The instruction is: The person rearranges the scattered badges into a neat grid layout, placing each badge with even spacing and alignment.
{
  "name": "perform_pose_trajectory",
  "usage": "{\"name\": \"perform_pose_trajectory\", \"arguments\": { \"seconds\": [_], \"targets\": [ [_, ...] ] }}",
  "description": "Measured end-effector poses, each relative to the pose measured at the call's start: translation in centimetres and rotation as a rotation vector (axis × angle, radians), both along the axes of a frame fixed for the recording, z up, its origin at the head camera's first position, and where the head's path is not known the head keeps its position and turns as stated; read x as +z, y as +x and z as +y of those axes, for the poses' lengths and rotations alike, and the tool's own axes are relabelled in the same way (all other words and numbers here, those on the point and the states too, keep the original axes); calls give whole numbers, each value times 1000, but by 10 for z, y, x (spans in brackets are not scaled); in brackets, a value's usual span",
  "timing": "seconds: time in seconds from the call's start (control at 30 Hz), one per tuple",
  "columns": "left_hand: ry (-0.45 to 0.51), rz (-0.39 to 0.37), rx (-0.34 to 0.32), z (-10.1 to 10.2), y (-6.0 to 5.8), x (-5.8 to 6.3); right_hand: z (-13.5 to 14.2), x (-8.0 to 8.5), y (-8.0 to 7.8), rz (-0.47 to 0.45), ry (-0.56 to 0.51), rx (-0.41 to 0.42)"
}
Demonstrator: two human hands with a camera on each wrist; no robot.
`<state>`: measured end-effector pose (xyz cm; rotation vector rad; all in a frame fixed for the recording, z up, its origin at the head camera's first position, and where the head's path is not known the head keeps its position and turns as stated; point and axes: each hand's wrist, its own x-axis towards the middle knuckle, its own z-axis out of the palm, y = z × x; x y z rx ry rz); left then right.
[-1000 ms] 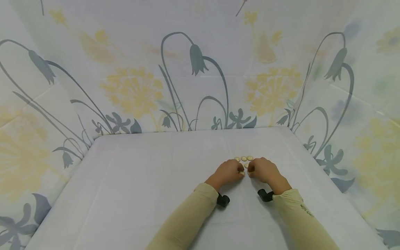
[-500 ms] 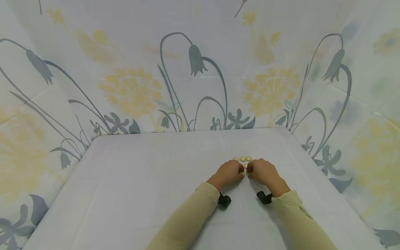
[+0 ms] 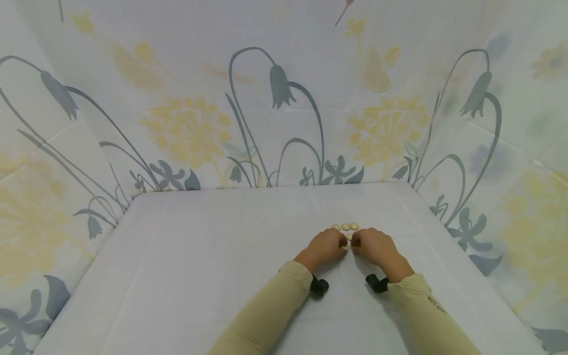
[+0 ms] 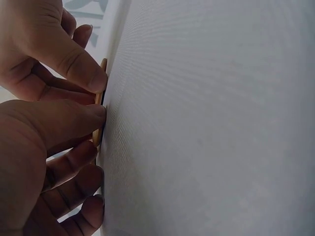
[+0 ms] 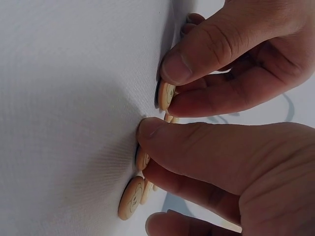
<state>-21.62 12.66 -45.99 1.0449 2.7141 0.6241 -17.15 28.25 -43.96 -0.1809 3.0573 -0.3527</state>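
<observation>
Small round wooden discs with a line drawing on top and a dark underside lie flat on the white cloth. My left hand (image 3: 327, 245) pinches one wooden disc (image 5: 168, 94) by its edges, thumb on the near side. Just to the right, my right hand (image 3: 376, 247) holds a second disc (image 5: 142, 159) between thumb and finger, low at the cloth. The two held discs are close side by side. In the right wrist view another disc (image 5: 131, 198) lies beside my right fingers; in the head view that hand hides it.
Behind my hands, a row of discs (image 3: 345, 227) lies on the white-covered table (image 3: 199, 266), with a single disc (image 3: 349, 237) between the row and my fingers. Flower-printed cloth (image 3: 293, 128) hangs around the back and sides. Black wrist mounts (image 3: 377, 283) stick out near the cuffs.
</observation>
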Motion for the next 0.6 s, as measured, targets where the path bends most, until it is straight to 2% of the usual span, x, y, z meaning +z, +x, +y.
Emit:
{"name": "perform_pose_trajectory", "arguments": {
  "seconds": [0.3, 0.47, 0.6],
  "targets": [
    [2, -18, 23, 0, -2, -3, -1, -2, -1, 22, 18, 7],
    [12, -26, 34, 0, -2, -4, -2, -3, -1, 4, 24, 1],
    [39, -60, 32, -4, -1, -1, -2, -2, 2, -4, 40, -8]
  ]
}}
